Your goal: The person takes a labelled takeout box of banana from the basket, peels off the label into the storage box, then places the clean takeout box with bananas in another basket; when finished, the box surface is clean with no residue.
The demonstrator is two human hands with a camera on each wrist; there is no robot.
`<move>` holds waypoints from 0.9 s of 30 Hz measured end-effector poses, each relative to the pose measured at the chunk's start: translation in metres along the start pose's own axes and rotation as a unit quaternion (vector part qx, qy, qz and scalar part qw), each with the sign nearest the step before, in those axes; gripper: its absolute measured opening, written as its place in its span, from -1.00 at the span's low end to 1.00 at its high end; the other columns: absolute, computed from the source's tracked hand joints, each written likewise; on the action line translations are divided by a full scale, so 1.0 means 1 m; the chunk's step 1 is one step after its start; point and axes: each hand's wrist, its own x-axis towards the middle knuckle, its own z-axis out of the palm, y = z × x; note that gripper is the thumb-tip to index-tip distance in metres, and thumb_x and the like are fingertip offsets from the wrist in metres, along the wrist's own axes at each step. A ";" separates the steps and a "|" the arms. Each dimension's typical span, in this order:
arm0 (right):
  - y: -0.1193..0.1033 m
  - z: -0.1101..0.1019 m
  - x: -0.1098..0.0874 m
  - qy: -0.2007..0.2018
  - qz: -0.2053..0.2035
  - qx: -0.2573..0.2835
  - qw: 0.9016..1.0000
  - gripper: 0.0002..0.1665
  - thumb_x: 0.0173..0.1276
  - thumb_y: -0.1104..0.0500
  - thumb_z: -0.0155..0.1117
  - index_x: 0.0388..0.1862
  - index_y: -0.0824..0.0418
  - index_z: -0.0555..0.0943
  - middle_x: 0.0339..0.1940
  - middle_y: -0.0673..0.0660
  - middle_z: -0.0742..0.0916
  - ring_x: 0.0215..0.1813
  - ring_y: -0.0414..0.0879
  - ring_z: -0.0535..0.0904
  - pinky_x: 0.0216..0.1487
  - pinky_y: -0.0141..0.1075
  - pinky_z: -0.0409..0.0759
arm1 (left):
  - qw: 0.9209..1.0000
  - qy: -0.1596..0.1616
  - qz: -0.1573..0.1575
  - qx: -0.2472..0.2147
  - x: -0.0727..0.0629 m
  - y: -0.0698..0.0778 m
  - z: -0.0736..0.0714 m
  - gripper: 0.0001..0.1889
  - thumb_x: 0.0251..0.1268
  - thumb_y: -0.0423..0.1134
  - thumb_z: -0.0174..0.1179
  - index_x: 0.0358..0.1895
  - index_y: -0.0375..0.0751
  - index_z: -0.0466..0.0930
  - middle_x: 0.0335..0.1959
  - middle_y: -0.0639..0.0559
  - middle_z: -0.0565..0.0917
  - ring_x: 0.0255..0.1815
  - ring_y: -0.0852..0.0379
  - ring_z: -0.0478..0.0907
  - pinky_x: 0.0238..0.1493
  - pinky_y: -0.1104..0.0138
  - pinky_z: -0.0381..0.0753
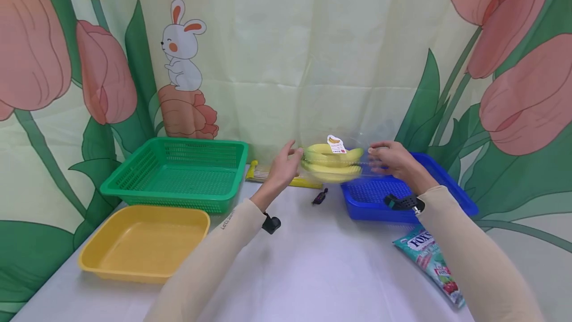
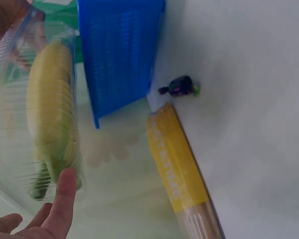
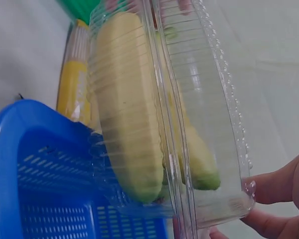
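Observation:
A clear ribbed plastic box (image 3: pixel 209 99) holds yellow bananas (image 1: pixel 330 170) with greenish ends, and a white label (image 1: pixel 336 144) with a banana picture is on top. My left hand (image 1: pixel 284 165) grips the box's left end, one finger laid along its side in the left wrist view. At the other end, my right hand (image 1: pixel 395 158) pinches the rim between thumb and fingers. The box is raised above the table and partly overlaps the blue basket (image 1: pixel 411 212) in the head view. A small dark wrapped candy (image 1: pixel 320 197) lies on the table below it.
Behind the candy lies a yellow packet of thin sticks (image 1: pixel 308 183). At the left stand a green basket (image 1: pixel 178 198) and a yellow basin (image 1: pixel 201 220). A teal Fox's candy bag (image 1: pixel 431 262) lies partly under my right forearm in the head view. A printed curtain (image 1: pixel 268 53) hangs behind.

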 end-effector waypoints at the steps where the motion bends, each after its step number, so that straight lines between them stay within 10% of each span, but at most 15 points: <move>1: -0.001 0.002 -0.001 -0.001 -0.001 0.001 1.000 -0.27 0.79 0.06 -0.17 0.74 0.35 -0.01 0.70 0.46 0.26 0.67 0.36 0.30 0.50 0.00 0.57 | 1.000 -0.001 -0.006 -0.009 -0.001 0.000 -0.003 -0.34 0.72 0.10 -0.11 0.73 0.03 0.08 0.61 -0.18 0.39 0.23 -0.23 0.69 0.13 0.07 0.77; 11: 0.002 0.028 -0.012 -0.010 -0.022 0.005 1.000 -0.24 0.75 -0.03 -0.02 0.71 0.32 0.11 0.64 0.44 0.38 0.54 0.32 0.47 0.14 -0.30 0.76 | 0.993 -0.008 -0.075 -0.090 -0.015 -0.005 -0.033 -0.43 0.74 -0.07 -0.09 0.70 0.05 0.20 0.66 -0.15 0.33 0.45 -0.21 0.54 -0.09 0.19 0.84; 27: 0.000 0.078 -0.034 -0.028 -0.028 0.021 0.999 -0.32 0.72 0.05 0.07 0.64 0.30 0.19 0.53 0.44 0.49 0.45 0.31 0.55 0.17 -0.10 0.80 | 0.993 -0.015 -0.101 -0.052 -0.054 -0.018 -0.077 -0.44 0.75 -0.09 -0.12 0.70 0.07 0.19 0.68 -0.17 0.28 0.45 -0.29 0.56 -0.21 0.25 0.85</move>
